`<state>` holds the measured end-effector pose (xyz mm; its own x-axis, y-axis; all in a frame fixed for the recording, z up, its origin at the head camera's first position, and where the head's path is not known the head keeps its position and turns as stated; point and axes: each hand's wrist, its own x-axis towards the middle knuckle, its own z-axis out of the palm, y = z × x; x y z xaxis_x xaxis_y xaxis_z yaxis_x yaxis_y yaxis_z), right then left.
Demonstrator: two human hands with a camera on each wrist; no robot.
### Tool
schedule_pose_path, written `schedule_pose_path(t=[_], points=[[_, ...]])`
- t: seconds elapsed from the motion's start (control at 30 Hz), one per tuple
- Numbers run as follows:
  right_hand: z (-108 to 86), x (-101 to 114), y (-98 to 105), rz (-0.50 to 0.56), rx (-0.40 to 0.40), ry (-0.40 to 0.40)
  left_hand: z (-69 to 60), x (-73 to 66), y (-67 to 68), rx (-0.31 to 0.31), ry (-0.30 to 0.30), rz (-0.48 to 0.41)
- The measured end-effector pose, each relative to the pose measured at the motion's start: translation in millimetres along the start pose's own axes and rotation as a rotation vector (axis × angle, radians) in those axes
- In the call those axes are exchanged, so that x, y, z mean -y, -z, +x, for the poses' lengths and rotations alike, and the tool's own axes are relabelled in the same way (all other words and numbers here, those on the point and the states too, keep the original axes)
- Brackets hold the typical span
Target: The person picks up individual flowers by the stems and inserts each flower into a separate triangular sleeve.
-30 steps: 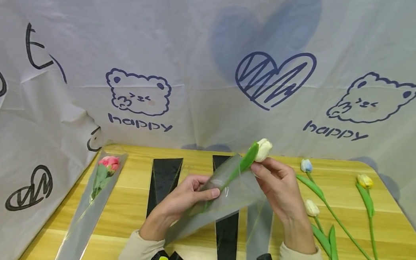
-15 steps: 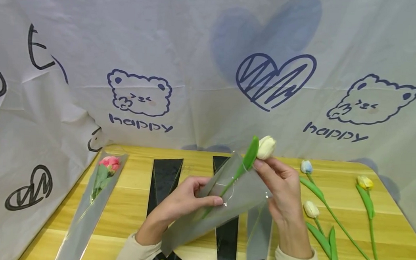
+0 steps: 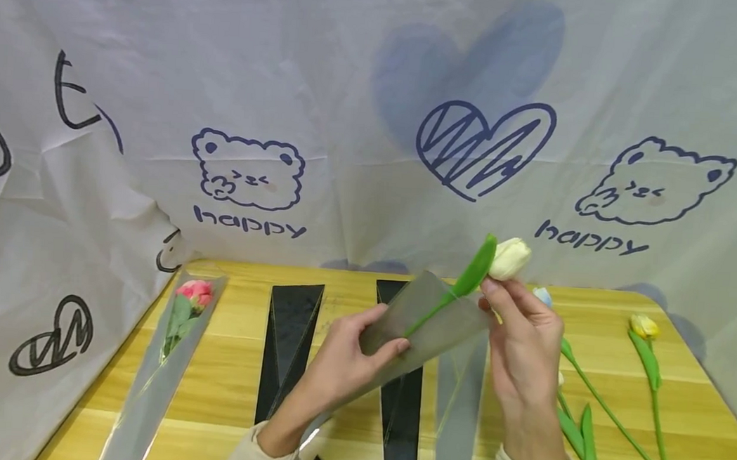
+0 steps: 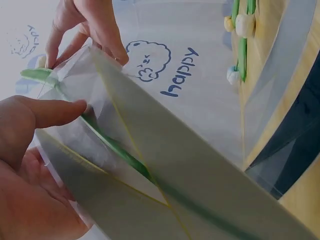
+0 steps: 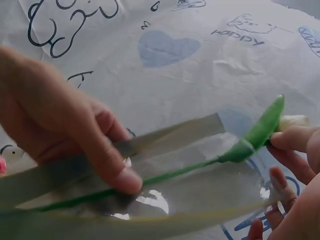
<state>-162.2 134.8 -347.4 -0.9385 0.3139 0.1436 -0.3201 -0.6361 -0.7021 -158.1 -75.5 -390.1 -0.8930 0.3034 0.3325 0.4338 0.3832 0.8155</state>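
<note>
Head view: before a printed cloth (image 3: 366, 68), a white tulip (image 3: 475, 273) is pinched beneath its bloom (image 3: 509, 258) by the right hand (image 3: 526, 345); a translucent sleeve (image 3: 441, 336) is gripped by the left hand (image 3: 348, 355). Left wrist: lower stem (image 4: 120, 151) enclosed by the sleeve. Right wrist: stem crossed by left thumb (image 5: 120, 172).

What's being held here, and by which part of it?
The right hand pinches the white tulip just below its bloom; the left hand grips the wrapper near its open end.
</note>
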Motion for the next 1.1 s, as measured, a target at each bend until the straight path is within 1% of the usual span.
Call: schedule_pose_path(t=[0.07, 0.17, 0.33, 0.47, 0.6, 0.7, 0.77, 0.83, 0.93, 1.03, 1.1], points=[[-0.5, -0.1, 0.4, -0.013, 0.031, 0.027, 1.8, -3.2, 0.5, -0.014, -0.015, 0.008], [-1.2, -0.4, 1.7, -0.061, 0.097, 0.058, 4.9, -7.2, 1.4, -0.023, -0.052, 0.020], [-1.5, 0.1, 2.1, -0.159, 0.195, 0.063, 8.0, -13.7, 1.4, -0.038, -0.105, 0.004], [-0.6, 1.4, 1.6, -0.239, 0.214, 0.047, 10.7, -19.6, -0.3, -0.054, -0.134, 0.002], [0.7, 2.0, 1.5, -0.308, 0.181, 0.032, 14.7, -25.4, -2.2, -0.059, -0.128, 0.016], [2.2, 2.6, 3.1, -0.356, 0.149, 0.033, 18.2, -25.4, -4.6, -0.052, -0.110, 0.005], [2.7, 4.0, 4.7, -0.415, 0.146, 0.039, 20.1, -23.2, -4.5, -0.050, -0.094, -0.012], [3.2, 6.3, 6.5, -0.484, 0.165, 0.040, 22.3, -20.0, -3.2, -0.050, -0.085, -0.023], [2.9, 11.5, 10.3, -0.567, 0.230, 0.047, 26.0, -15.4, -0.1, -0.067, -0.065, -0.034], [2.5, 16.9, 14.3, -0.601, 0.297, 0.065, 30.4, -11.4, 2.1, -0.093, -0.050, -0.041], [2.5, 19.8, 16.8, -0.608, 0.325, 0.090, 33.2, -9.7, 2.7, -0.110, -0.049, -0.046]])
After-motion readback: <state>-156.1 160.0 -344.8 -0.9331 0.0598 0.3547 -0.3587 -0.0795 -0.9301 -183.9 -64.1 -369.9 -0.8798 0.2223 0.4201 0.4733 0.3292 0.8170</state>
